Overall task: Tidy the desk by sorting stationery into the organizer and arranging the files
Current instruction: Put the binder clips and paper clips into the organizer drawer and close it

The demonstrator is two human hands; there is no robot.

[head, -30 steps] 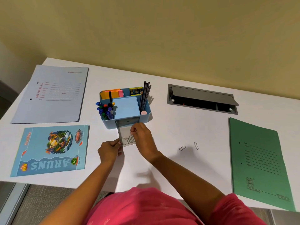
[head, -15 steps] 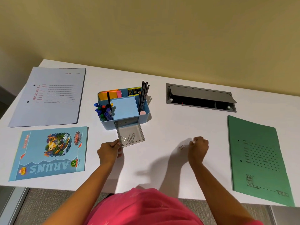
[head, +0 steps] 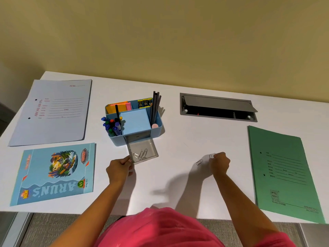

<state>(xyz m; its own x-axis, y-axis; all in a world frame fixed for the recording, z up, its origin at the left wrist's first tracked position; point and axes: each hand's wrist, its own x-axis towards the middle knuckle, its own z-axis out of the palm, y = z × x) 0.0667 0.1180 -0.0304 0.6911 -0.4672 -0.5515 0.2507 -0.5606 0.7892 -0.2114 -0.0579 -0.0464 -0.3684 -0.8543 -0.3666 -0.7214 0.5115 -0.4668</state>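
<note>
A blue desk organizer [head: 156, 130] stands mid-desk with pens, pencils, sticky notes and clips in it. Its clear drawer [head: 142, 151] is pulled out and holds a few paper clips. My left hand [head: 119, 168] grips the drawer's front left corner. My right hand [head: 219, 163] is at the right, its fingertips pinching a paper clip [head: 210, 156] on the desk. A second paper clip [head: 199, 162] lies loose just left of that hand. A grey-blue file [head: 51, 111], a light blue notebook [head: 53, 173] and a green file [head: 284, 172] lie flat on the desk.
A grey cable hatch [head: 218, 107] with its lid propped open is set into the white desk [head: 178, 184] behind my right hand. The yellow wall runs along the back. The desk's front edge is near my body, with carpet below.
My right hand left the drawer and moved right to the two loose paper clips, then closed its fingers on the right one. My left hand stayed on the drawer.
</note>
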